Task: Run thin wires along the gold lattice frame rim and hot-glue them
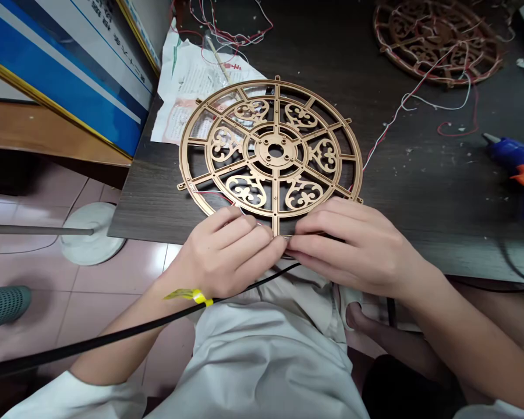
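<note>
A round gold openwork frame (271, 150) with scroll patterns lies flat on the dark table (428, 192), its near rim at the table's front edge. My left hand (227, 253) and my right hand (353, 244) meet at that near rim, fingertips pinched together where a spoke ends. Thin red and white wires (213, 193) run under the frame's near left part toward my fingers. What the fingertips pinch is too small to make out. A yellow band (192, 295) sits on my left wrist.
A second round frame (436, 38) wound with red and white wires lies at the back right. A blue glue gun (517, 169) rests at the right edge. Printed paper (187, 87) lies behind the frame. A black cable (113, 334) crosses my lap. A white round base (91, 233) stands on the floor.
</note>
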A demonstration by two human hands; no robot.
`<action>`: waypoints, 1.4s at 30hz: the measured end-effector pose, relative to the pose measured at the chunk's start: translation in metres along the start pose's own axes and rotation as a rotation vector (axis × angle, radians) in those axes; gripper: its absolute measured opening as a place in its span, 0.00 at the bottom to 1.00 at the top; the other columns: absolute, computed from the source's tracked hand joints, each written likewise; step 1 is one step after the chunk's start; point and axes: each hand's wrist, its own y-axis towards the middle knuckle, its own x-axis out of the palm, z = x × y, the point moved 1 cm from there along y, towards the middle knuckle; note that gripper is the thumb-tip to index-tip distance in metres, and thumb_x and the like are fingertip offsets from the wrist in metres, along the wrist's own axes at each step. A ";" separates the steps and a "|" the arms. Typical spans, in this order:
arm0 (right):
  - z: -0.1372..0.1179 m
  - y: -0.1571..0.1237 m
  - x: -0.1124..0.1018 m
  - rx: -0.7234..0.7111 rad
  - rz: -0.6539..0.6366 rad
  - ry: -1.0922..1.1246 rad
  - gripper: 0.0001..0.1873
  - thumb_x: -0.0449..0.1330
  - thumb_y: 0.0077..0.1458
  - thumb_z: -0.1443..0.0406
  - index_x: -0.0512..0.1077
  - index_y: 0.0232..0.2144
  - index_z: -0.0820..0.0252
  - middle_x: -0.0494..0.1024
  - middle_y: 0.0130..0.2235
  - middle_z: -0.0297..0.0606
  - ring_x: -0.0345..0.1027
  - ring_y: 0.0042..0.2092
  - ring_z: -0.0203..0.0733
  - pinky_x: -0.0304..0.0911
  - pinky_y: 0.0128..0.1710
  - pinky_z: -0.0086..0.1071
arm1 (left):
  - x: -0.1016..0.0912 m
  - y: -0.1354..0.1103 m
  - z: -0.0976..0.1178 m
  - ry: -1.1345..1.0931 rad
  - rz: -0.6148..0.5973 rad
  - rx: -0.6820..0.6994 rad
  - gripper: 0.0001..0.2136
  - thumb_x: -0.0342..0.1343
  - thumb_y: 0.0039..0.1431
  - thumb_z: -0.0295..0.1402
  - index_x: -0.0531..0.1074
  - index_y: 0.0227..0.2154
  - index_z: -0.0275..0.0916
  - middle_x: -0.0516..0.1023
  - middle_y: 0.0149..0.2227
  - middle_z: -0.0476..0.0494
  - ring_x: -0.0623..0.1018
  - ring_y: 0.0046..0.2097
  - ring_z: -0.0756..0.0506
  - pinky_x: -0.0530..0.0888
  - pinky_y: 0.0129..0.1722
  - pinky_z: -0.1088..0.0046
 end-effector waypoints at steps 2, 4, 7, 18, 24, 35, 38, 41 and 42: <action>0.001 -0.001 0.003 0.012 0.035 0.021 0.02 0.63 0.61 0.70 0.74 0.37 0.64 0.77 0.38 0.39 0.67 0.39 0.38 0.66 0.42 0.34 | 0.001 -0.001 -0.001 -0.033 0.015 -0.019 0.04 0.56 0.65 0.27 0.74 0.40 0.34 0.80 0.35 0.46 0.75 0.36 0.49 0.72 0.37 0.68; 0.002 -0.001 0.004 0.017 0.049 0.035 0.02 0.63 0.61 0.70 0.75 0.38 0.64 0.77 0.38 0.39 0.67 0.39 0.38 0.65 0.41 0.34 | 0.002 -0.003 -0.001 -0.068 0.035 -0.048 0.04 0.57 0.65 0.27 0.74 0.41 0.34 0.79 0.35 0.46 0.75 0.37 0.49 0.72 0.38 0.69; 0.003 -0.002 0.004 0.014 0.038 0.028 0.01 0.63 0.61 0.70 0.74 0.37 0.63 0.76 0.37 0.38 0.65 0.38 0.37 0.63 0.39 0.33 | 0.004 -0.007 -0.001 -0.099 0.056 -0.074 0.05 0.59 0.64 0.26 0.74 0.42 0.34 0.79 0.36 0.47 0.75 0.38 0.50 0.72 0.38 0.68; -0.002 -0.003 0.007 -0.005 0.129 0.049 0.04 0.64 0.59 0.73 0.74 0.38 0.66 0.76 0.36 0.41 0.66 0.38 0.38 0.65 0.40 0.35 | 0.007 -0.012 0.001 -0.141 0.040 -0.111 0.08 0.62 0.60 0.25 0.76 0.42 0.32 0.80 0.39 0.45 0.74 0.40 0.48 0.72 0.39 0.65; -0.003 -0.006 0.009 0.009 0.142 0.059 0.05 0.64 0.58 0.74 0.74 0.38 0.65 0.77 0.37 0.40 0.65 0.38 0.37 0.64 0.39 0.34 | 0.008 -0.013 0.000 -0.139 0.033 -0.125 0.09 0.63 0.59 0.26 0.76 0.43 0.33 0.80 0.39 0.45 0.74 0.40 0.48 0.73 0.39 0.66; -0.001 -0.007 0.010 0.020 0.153 0.090 0.06 0.66 0.56 0.75 0.73 0.36 0.65 0.76 0.36 0.39 0.66 0.38 0.37 0.66 0.40 0.34 | 0.010 -0.012 0.000 -0.130 0.037 -0.134 0.09 0.65 0.58 0.26 0.76 0.42 0.34 0.80 0.37 0.47 0.73 0.39 0.48 0.71 0.39 0.67; -0.002 -0.007 0.010 0.021 0.170 0.085 0.06 0.65 0.56 0.75 0.72 0.34 0.65 0.76 0.35 0.40 0.66 0.38 0.37 0.66 0.40 0.34 | 0.009 -0.009 0.000 -0.115 0.027 -0.128 0.09 0.64 0.58 0.27 0.75 0.42 0.34 0.79 0.35 0.47 0.72 0.38 0.48 0.70 0.38 0.68; -0.001 -0.008 0.010 0.018 0.164 0.064 0.05 0.65 0.56 0.75 0.73 0.34 0.64 0.76 0.35 0.39 0.65 0.38 0.37 0.65 0.40 0.33 | 0.008 -0.008 -0.001 -0.113 0.022 -0.105 0.07 0.63 0.60 0.27 0.75 0.41 0.34 0.79 0.35 0.47 0.72 0.37 0.49 0.68 0.37 0.68; -0.001 -0.008 0.010 0.015 0.159 0.057 0.05 0.65 0.57 0.74 0.73 0.34 0.64 0.76 0.35 0.39 0.65 0.38 0.36 0.65 0.40 0.33 | 0.008 -0.008 -0.001 -0.115 0.020 -0.100 0.07 0.62 0.60 0.27 0.74 0.41 0.34 0.79 0.35 0.47 0.71 0.37 0.49 0.68 0.37 0.68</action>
